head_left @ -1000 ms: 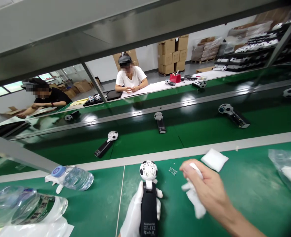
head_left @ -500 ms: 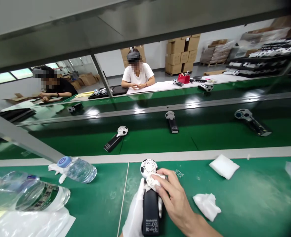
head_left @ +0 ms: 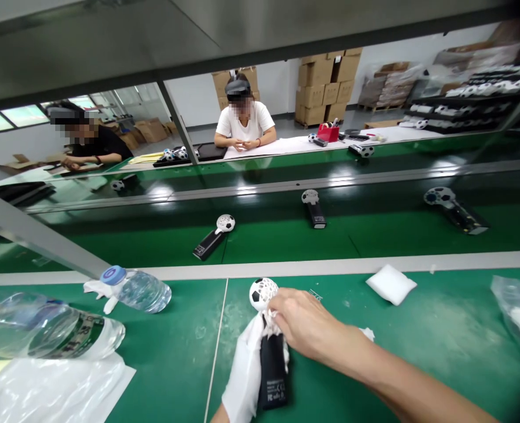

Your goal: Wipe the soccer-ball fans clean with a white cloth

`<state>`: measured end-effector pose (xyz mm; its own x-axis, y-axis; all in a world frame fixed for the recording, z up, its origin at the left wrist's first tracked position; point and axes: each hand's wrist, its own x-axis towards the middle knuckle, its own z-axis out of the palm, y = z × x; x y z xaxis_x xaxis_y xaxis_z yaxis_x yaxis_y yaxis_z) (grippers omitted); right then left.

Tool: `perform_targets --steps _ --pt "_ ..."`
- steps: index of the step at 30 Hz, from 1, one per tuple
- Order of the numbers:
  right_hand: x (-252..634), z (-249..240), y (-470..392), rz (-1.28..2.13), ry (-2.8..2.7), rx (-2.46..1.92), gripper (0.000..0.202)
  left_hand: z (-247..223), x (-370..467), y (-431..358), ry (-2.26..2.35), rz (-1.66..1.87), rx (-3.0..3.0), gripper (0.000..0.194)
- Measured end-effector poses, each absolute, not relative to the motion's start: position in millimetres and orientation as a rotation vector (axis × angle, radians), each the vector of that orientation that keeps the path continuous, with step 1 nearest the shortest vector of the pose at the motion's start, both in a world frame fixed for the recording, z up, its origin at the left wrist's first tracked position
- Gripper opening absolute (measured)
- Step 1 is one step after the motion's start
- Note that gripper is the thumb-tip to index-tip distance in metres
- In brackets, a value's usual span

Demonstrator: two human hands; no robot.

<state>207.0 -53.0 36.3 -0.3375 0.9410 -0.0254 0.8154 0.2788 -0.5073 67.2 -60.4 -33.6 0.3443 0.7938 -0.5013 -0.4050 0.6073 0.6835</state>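
Note:
A handheld fan (head_left: 274, 376) with a black handle and a round football-patterned head (head_left: 262, 294) is held over the green work surface, head pointing away from me. My left hand (head_left: 244, 364), in a white glove, is closed around the handle from the left side. My bare right hand (head_left: 301, 323) pinches a crumpled white wipe (head_left: 272, 322) against the neck, where the handle meets the head. Part of the wipe and the right edge of the head are hidden behind my right fingers.
A white pad (head_left: 391, 284) lies right of the fan. Plastic bottles (head_left: 143, 291) lie at left by a clear plastic bag (head_left: 57, 390). Beyond the pale ledge, several similar fans (head_left: 314, 209) rest on the green belt. Two people sit across.
My right hand has turned, its back now upward and its forearm swung across to the right, covering most of a crumpled white piece. The fans on the belt sit slightly further right.

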Motion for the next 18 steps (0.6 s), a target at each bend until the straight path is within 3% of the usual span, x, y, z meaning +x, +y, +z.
perform_targets --steps 8,12,18 --pt "238 42 -50 1.059 -1.676 -1.531 0.017 -33 71 -61 0.882 0.776 0.513 0.037" --pt "248 48 -51 0.823 -1.499 -1.539 0.019 -30 68 -65 0.853 0.730 0.489 0.042" --pt "218 25 -58 0.501 -1.865 -1.416 0.020 -26 51 -69 0.864 0.703 0.446 0.050"
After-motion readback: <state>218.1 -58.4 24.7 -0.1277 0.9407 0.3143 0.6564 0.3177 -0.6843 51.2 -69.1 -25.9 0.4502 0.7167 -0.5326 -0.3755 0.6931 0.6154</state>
